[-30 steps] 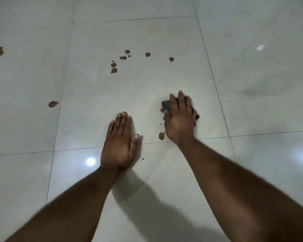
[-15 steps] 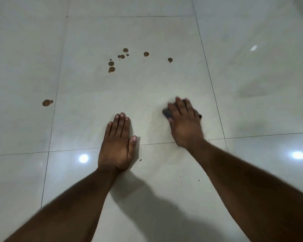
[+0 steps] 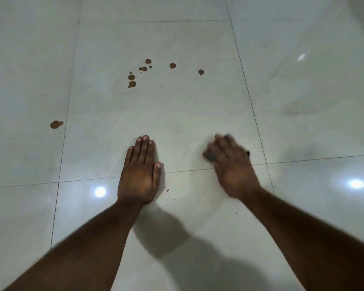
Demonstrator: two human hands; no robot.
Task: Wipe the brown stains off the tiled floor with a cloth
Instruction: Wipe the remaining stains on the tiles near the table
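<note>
My right hand (image 3: 231, 164) presses a small dark cloth (image 3: 210, 155) flat onto the white tiled floor (image 3: 177, 114); only a grey corner of the cloth shows beside my fingers, and the hand is motion-blurred. My left hand (image 3: 140, 171) lies flat on the floor with straight fingers, a little to the left. Several brown stains (image 3: 144, 69) dot the tile farther ahead, with single spots (image 3: 201, 72) to the right of them. One larger brown stain (image 3: 56, 124) sits on the neighbouring tile at the left.
Dark grout lines (image 3: 252, 110) divide the large glossy tiles. Tiny dark specks (image 3: 167, 190) lie near my wrists. Bright light reflections (image 3: 100, 191) shine on the near tiles. My arms cast a shadow (image 3: 166, 234) on the floor below.
My right hand has slid the cloth back toward me and to the right. The small brown stains beside it a second ago are gone. My left hand stayed put.
</note>
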